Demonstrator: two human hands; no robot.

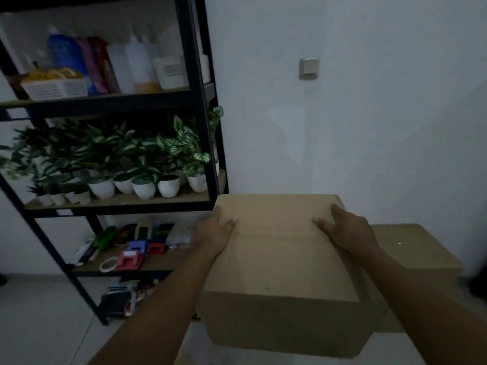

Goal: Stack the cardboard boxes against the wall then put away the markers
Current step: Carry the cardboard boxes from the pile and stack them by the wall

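1. In front of the white wall [369, 127], a closed cardboard box [279, 262] fills the lower centre of the head view, with both hands on it.
2. The left hand [214, 234] holds the box's upper left corner: the thumb lies on the top flap and the fingers [216, 210] wrap over the left edge.
3. The right hand [347, 230] lies on the top's right side, its thumb pointing inward on the flap; the fingers [338, 210] lie straight and close together near the far right corner.
4. Whether the box is resting on something or is held off the floor cannot be told.
5. A second cardboard box [411, 248] lies lower and to the right, partly hidden behind the first and close to the wall.
6. A light switch [308, 68] is mounted on the wall above the boxes.
7. A black metal shelf unit [208, 143] stands to the left, just beside the held box.
8. Its upper shelf carries bottles and packets [105, 64]; the middle shelf carries potted plants in white pots [143, 187].
9. The lower shelf holds small coloured items and a roll of tape [108, 264]; the blur leaves them otherwise unidentifiable.
10. The grey floor [39, 325] shows at lower left.
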